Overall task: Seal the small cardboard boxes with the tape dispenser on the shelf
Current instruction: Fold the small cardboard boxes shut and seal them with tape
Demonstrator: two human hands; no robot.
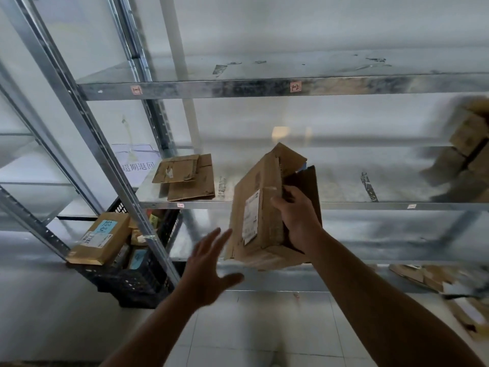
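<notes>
One small cardboard box [260,215] is held tilted in the air in front of the middle shelf [357,206], with its label side turned left and its flaps standing open at the upper right. It is carried by the right hand [297,217] alone, whose grip is closed over the edge of the open end. The left hand [209,271] is spread wide and holds nothing; its fingertips lie just beside the box's lower left corner, and whether they touch cannot be told. On the shelf behind, flattened cardboard [186,177] is seen at the left and a blurred stack of boxes [468,152] at the far right. No tape dispenser can be made out. A slip is judged the main risk: the weight is taken at one thin edge, so the cardboard could buckle, or the box could swing and drop before it is steadied from the other side. Anything inside could also be spilled through the unsealed flaps if more tilt is given.
</notes>
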